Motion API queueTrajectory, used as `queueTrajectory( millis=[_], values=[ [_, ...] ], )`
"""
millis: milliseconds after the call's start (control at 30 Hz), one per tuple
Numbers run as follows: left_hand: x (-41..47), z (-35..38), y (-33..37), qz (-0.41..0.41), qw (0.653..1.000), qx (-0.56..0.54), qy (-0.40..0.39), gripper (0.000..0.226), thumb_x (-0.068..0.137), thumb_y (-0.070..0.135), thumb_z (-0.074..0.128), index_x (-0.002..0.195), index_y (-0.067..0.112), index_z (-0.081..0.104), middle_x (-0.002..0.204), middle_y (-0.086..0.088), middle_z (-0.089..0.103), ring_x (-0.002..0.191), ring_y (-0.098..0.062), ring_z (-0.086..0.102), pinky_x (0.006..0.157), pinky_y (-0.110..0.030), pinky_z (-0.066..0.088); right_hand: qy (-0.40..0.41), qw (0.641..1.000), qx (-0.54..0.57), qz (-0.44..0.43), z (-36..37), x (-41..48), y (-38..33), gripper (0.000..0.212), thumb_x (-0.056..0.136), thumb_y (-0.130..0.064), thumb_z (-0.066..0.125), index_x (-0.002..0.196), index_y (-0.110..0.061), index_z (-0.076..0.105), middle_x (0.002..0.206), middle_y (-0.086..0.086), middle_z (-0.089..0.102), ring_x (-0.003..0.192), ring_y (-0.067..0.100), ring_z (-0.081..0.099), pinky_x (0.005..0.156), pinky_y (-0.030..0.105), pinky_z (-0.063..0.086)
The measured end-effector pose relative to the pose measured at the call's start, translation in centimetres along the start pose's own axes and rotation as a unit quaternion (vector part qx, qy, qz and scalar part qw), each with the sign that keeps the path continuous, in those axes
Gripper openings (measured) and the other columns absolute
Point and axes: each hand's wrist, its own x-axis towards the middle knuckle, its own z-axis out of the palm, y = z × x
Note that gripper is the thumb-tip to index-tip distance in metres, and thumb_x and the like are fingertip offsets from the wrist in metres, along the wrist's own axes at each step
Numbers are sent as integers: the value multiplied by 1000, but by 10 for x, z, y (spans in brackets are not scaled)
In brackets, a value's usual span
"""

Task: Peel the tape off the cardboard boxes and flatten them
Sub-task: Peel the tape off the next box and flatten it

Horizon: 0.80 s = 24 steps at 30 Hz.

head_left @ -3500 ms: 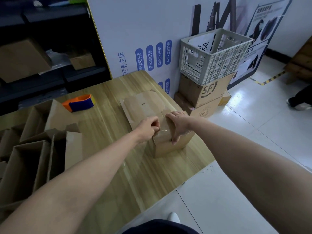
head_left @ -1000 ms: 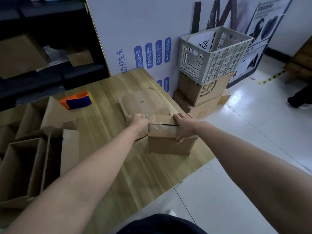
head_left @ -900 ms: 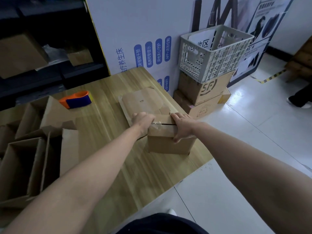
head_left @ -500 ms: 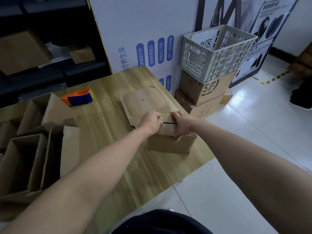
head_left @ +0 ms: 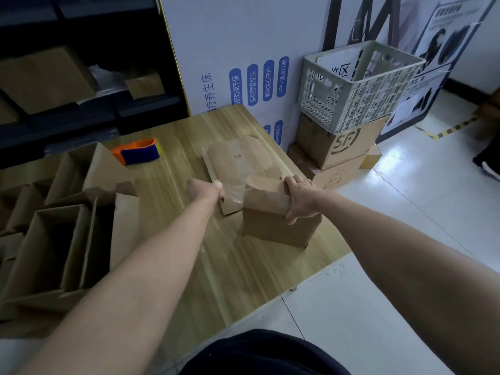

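A small brown cardboard box (head_left: pixel 276 228) stands near the right edge of the wooden table (head_left: pixel 189 266). My right hand (head_left: pixel 299 200) grips its top right edge, fingers curled over the far side and thumb down the front. My left hand (head_left: pixel 205 189) is left of the box and pinches a strip of clear tape (head_left: pixel 234 189) that stretches from the hand to the box's top. Behind the box lies a flattened cardboard box (head_left: pixel 238 161).
Several open cardboard boxes (head_left: pixel 54 239) crowd the table's left side. An orange and blue tape dispenser (head_left: pixel 138 151) lies at the back. On the floor to the right, a white plastic crate (head_left: pixel 357 85) sits on stacked boxes (head_left: pixel 341 147). Dark shelves (head_left: pixel 81 77) stand behind.
My left hand has pulled away to the left, drawing the clear tape off the box's top. My right hand keeps its hold on the box, which has tilted slightly.
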Motion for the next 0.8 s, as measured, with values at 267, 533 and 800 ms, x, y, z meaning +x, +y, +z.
queueTrajectory(
  millis=[267,533,800],
  values=[
    [33,-43,-21,-29,996,-59,54,24,83,-8,57,64,7,56,83,-18,67,64,-25,63,62,-32,56,-22,1000,-17,-10,-15,-5,0,110,57,-37,84,144,-22,17,133,1,33,110,19,40,92,40,47],
    [46,-82,-48,32,987,123,97,14,88,12,57,82,12,70,113,-13,65,93,-29,65,80,-28,51,28,999,-31,-8,-37,-13,10,113,58,-34,86,146,-19,17,135,5,33,117,22,40,98,42,46],
    [29,-67,-91,82,970,227,-29,15,83,-1,57,93,11,59,93,-7,59,85,-22,53,69,-22,37,59,996,-31,-53,-38,-3,-19,115,57,-36,86,147,-16,15,137,6,31,123,25,37,101,39,40]
  ],
)
